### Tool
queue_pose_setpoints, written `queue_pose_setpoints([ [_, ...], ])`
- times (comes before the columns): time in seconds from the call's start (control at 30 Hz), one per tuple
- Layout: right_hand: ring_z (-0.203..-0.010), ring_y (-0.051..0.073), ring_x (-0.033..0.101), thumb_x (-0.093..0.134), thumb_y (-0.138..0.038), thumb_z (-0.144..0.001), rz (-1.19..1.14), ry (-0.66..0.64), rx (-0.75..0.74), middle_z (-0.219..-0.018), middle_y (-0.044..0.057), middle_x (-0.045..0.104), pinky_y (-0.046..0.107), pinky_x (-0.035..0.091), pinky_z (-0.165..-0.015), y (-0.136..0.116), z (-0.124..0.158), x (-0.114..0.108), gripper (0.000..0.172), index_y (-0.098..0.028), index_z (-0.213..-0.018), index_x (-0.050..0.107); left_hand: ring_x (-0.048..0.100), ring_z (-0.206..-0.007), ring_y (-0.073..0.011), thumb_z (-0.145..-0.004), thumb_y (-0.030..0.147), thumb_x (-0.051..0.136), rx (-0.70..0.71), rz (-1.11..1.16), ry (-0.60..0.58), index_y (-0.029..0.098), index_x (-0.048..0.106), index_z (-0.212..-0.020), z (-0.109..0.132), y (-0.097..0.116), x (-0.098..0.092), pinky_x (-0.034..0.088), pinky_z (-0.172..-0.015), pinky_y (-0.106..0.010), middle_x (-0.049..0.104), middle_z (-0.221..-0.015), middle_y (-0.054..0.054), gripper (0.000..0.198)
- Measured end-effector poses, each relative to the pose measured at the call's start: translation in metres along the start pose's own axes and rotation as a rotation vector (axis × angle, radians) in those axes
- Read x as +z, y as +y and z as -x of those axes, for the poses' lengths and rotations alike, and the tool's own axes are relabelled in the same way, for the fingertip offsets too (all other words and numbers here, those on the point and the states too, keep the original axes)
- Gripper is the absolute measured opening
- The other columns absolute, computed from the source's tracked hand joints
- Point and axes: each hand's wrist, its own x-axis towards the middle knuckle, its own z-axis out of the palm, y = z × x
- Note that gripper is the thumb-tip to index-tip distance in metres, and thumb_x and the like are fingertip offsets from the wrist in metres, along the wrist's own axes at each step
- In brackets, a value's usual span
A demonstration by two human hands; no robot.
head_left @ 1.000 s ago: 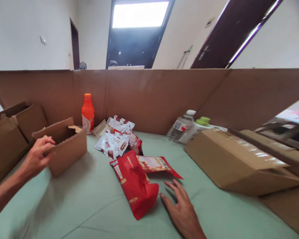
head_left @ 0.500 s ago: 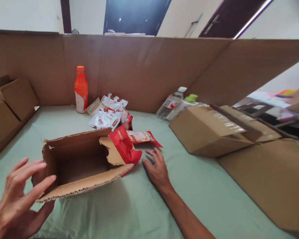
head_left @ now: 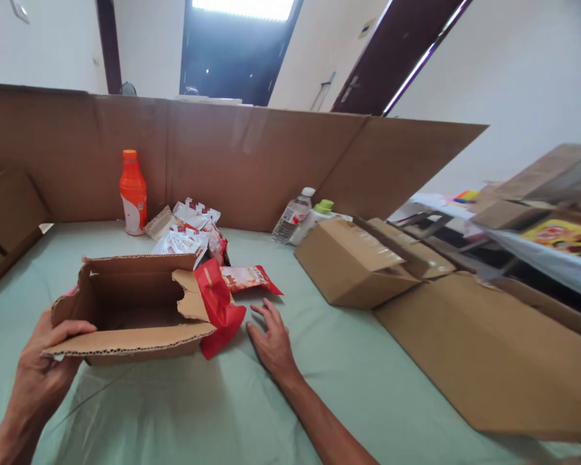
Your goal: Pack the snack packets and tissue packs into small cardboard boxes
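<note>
My left hand (head_left: 48,361) grips the left end of a small open cardboard box (head_left: 140,345), thumb below and fingers over its edge. The box's inside is visible and looks bare. At its right end a red packet (head_left: 217,310) hangs against the torn flap. My right hand (head_left: 274,339) rests on the green cloth just right of that packet, fingers spread and holding nothing. Beyond the fingertips lies a red-and-white snack packet (head_left: 249,279). Silver-white packets (head_left: 181,241) are heaped behind the box, partly hidden by it.
An orange bottle (head_left: 133,197) stands at the back left. A clear bottle (head_left: 293,216) and a green-capped white bottle (head_left: 314,223) lean at the back right, near a larger open carton (head_left: 358,265). A cardboard wall (head_left: 252,161) borders the cloth (head_left: 319,361).
My left hand has gone from loose, spread fingers to a grip on the box's left end. The view has turned to the right. My right hand stays beside the red packet.
</note>
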Motion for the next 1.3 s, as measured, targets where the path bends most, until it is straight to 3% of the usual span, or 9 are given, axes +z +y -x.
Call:
queue_pose_setpoints([
  [0.07, -0.128, 0.032, 0.060, 0.054, -0.042, -0.084, -0.010, 0.020, 0.002, -0.145, 0.017, 0.057, 0.052, 0.049, -0.105, 0.000, 0.000, 0.001, 0.042, -0.020, -0.116, 0.071, 0.068, -0.100, -0.0259, -0.086, 0.030, 0.060, -0.059, 0.030, 0.091, 0.030, 0.073, -0.085, -0.002, -0.001, 0.008, 0.055, -0.083, -0.037, 0.072, -0.098, -0.002, 0.014],
  [0.13, -0.126, 0.031, 0.061, 0.055, -0.042, -0.083, -0.027, 0.028, 0.003, -0.144, 0.016, 0.058, 0.050, 0.050, -0.104, 0.001, 0.000, 0.001, 0.041, -0.021, -0.115, 0.071, 0.065, -0.080, -0.0214, -0.083, 0.027, 0.060, -0.084, 0.039, 0.136, 0.030, 0.073, -0.082, -0.001, 0.001, 0.015, 0.051, -0.070, -0.033, 0.068, -0.081, 0.000, 0.013],
  [0.33, -0.129, 0.032, 0.058, 0.055, -0.042, -0.083, -0.068, 0.004, 0.023, -0.144, 0.015, 0.057, 0.051, 0.048, -0.106, -0.002, 0.000, -0.003, 0.042, -0.022, -0.116, 0.071, 0.054, -0.073, -0.0192, -0.082, 0.022, 0.059, -0.089, 0.048, 0.199, 0.030, 0.075, -0.088, 0.008, 0.006, 0.021, 0.043, -0.066, -0.032, 0.065, -0.078, 0.001, 0.019],
  [0.43, -0.130, 0.033, 0.058, 0.056, -0.044, -0.082, -0.067, -0.008, 0.037, -0.145, 0.016, 0.057, 0.053, 0.046, -0.107, -0.003, 0.000, -0.005, 0.043, -0.022, -0.116, 0.071, 0.060, -0.088, -0.0215, -0.086, 0.022, 0.060, -0.075, 0.070, 0.207, 0.032, 0.076, -0.096, 0.012, 0.008, 0.022, 0.048, -0.080, -0.036, 0.068, -0.089, 0.000, 0.022],
  [0.57, -0.132, 0.035, 0.056, 0.056, -0.046, -0.081, -0.066, -0.016, 0.054, -0.145, 0.018, 0.057, 0.055, 0.045, -0.108, -0.004, -0.001, -0.007, 0.045, -0.021, -0.115, 0.071, 0.054, -0.134, -0.0251, -0.091, 0.025, 0.065, -0.073, 0.143, 0.266, 0.034, 0.075, -0.106, 0.015, 0.015, 0.024, 0.041, -0.113, -0.046, 0.063, -0.139, 0.001, 0.021],
  [0.77, -0.132, 0.032, 0.055, 0.057, -0.048, -0.077, -0.064, -0.032, 0.081, -0.143, 0.016, 0.057, 0.051, 0.041, -0.113, -0.006, 0.001, -0.017, 0.045, -0.023, -0.112, 0.069, 0.063, -0.128, -0.0225, -0.088, 0.021, 0.073, -0.097, 0.342, 0.355, 0.036, 0.073, -0.116, 0.019, 0.028, 0.022, 0.052, -0.109, -0.042, 0.054, -0.152, 0.001, 0.032],
  [0.93, -0.134, 0.034, 0.051, 0.059, -0.046, -0.076, -0.078, -0.060, 0.090, -0.145, 0.022, 0.052, 0.052, 0.039, -0.113, -0.003, 0.006, -0.025, 0.050, -0.016, -0.115, 0.069, 0.061, -0.130, -0.0224, -0.084, 0.019, 0.075, -0.052, 0.424, 0.409, 0.036, 0.062, -0.134, 0.025, 0.035, 0.001, 0.052, -0.106, -0.037, 0.051, -0.155, -0.003, 0.055],
  [1.13, -0.132, 0.033, 0.051, 0.058, -0.042, -0.076, -0.065, -0.056, 0.084, -0.144, 0.020, 0.052, 0.051, 0.041, -0.111, -0.001, 0.008, -0.025, 0.048, -0.017, -0.115, 0.069, 0.066, -0.117, -0.0226, -0.073, 0.012, 0.073, -0.065, 0.221, 0.468, 0.027, 0.073, -0.119, 0.039, 0.050, -0.045, 0.056, -0.097, -0.038, 0.061, -0.145, -0.004, 0.049],
  [1.3, -0.131, 0.033, 0.051, 0.058, -0.040, -0.073, -0.063, -0.058, 0.097, -0.143, 0.021, 0.052, 0.054, 0.037, -0.112, -0.002, 0.006, -0.023, 0.047, -0.016, -0.112, 0.068, 0.068, -0.112, -0.0224, -0.070, 0.008, 0.068, -0.081, 0.145, 0.514, 0.027, 0.077, -0.110, 0.050, 0.064, -0.065, 0.057, -0.093, -0.040, 0.067, -0.135, -0.003, 0.045],
])
